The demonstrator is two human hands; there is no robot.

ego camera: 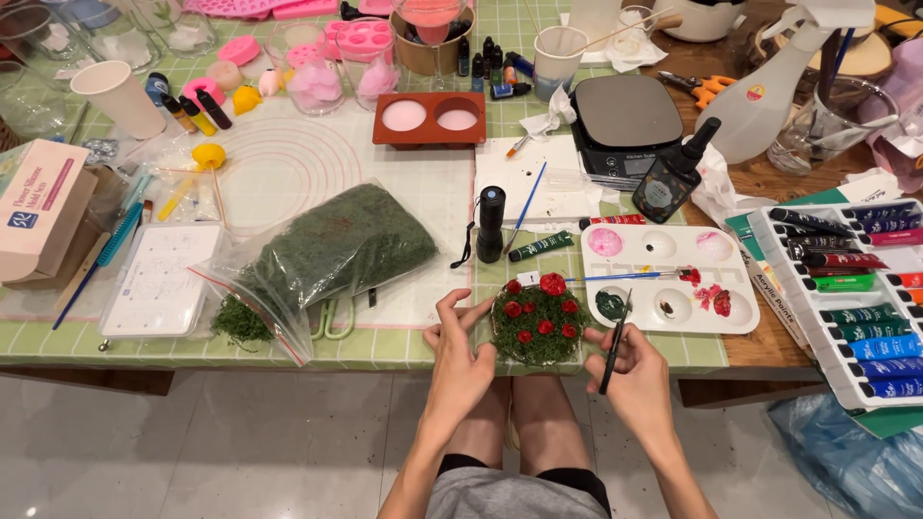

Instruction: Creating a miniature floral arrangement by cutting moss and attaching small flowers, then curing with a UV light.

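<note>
Holding: the left hand [461,358] curls its fingers round the left edge of the moss disc [539,325], thumb and fingertips touching its rim.
Right hand: the right hand [636,370] pinches a thin dark paintbrush [613,348] between thumb and fingers, the brush upright, its tip up near the palette's green well.
Moss disc: round, green, dotted with small red roses, one larger rose at its far edge; it sits at the near table edge, between the two hands, above the person's knees.
Palette: a white paint palette [740,298] lies just right of the disc, with pink, green and red paint in its wells and a blue-handled brush [625,277] resting across it.
Moss bag: a clear zip bag of green moss [332,250] lies left of the disc, green scissors partly under it.
Torch: a small black torch [491,223] stands far of the disc.
Paint tubes: a tray of paint tubes [851,298] fills the right side.
</note>
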